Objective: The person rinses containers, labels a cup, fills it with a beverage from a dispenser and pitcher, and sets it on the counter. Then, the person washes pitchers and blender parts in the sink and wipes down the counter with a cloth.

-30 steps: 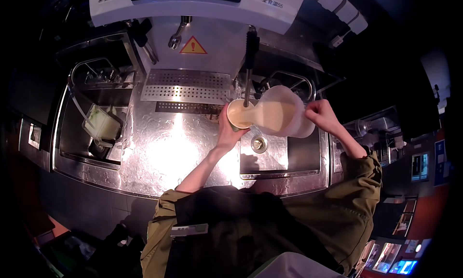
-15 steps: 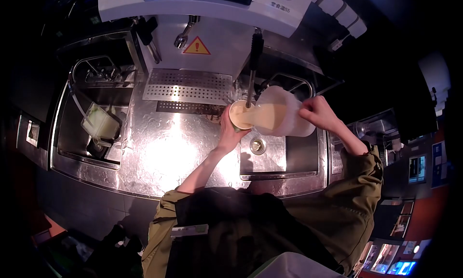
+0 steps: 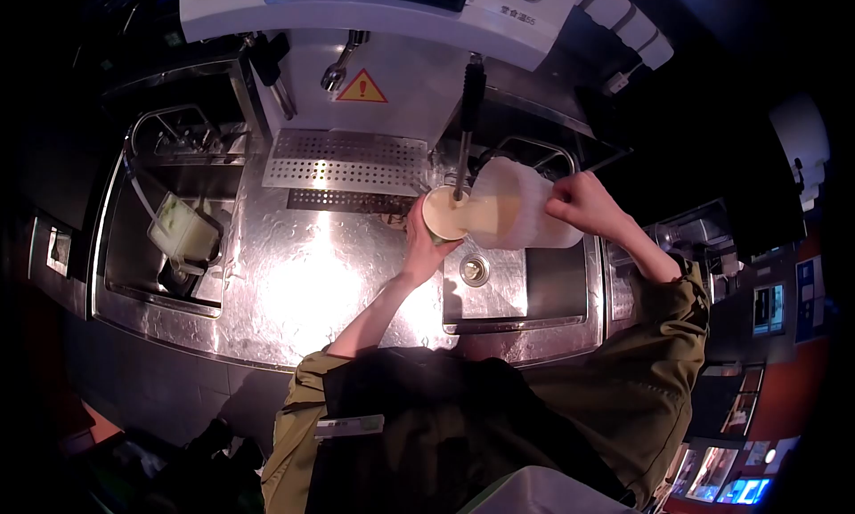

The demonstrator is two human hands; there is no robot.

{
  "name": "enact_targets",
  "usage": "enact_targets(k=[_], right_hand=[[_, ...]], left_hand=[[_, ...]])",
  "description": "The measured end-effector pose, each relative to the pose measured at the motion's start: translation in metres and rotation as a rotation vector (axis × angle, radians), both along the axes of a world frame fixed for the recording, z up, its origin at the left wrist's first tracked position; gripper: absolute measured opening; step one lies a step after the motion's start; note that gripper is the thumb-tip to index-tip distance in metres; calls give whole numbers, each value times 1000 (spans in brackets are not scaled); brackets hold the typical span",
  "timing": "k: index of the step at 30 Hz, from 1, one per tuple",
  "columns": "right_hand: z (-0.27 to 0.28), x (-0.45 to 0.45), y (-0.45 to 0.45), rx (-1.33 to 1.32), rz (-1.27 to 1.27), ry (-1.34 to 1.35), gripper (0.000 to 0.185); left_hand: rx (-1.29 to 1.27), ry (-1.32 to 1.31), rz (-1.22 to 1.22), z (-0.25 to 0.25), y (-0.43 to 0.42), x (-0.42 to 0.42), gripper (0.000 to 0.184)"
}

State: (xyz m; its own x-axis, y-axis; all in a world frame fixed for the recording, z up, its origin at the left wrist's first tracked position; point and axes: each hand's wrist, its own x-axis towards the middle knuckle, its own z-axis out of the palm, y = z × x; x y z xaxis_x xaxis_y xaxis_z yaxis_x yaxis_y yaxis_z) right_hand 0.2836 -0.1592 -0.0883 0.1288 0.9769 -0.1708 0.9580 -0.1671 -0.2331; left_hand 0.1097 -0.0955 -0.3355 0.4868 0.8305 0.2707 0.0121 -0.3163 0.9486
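Over the near-left part of the right sink [image 3: 559, 287], in the head view, we are tipping a translucent pitcher [image 3: 537, 218] toward a paper cup [image 3: 443, 218], and creamy liquid [image 3: 479, 215] is running from its mouth into the cup. Our left hand [image 3: 419, 249] is wrapping around the cup, its grip closing on the side away from the pitcher. Our right hand [image 3: 586, 204] is clenching at the far side of the pitcher, where the fingers are hiding the exact hold. A steam wand [image 3: 465, 144] with a black sleeve is hanging down, its tip reaching the cup's mouth. Beyond our left forearm, a perforated drip tray [image 3: 343, 160] is lying on the wet metal table [image 3: 267, 314], below a warning sticker [image 3: 362, 86]. In the left sink [image 3: 134, 263], a squarish translucent container [image 3: 184, 229] is sitting tilted.
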Motion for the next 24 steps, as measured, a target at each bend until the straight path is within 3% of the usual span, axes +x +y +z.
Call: enact_targets(k=[14, 17, 24], right_hand=[[-21, 10, -15, 108, -35, 105, 29], [-56, 23, -41, 166, -171, 268, 28], [-167, 17, -105, 531, -449, 887, 20]], left_hand=[[-97, -7, 30, 2, -2, 3, 90], [-103, -128, -11, -2, -1, 3, 87], [-106, -93, 141, 13, -18, -23, 90]])
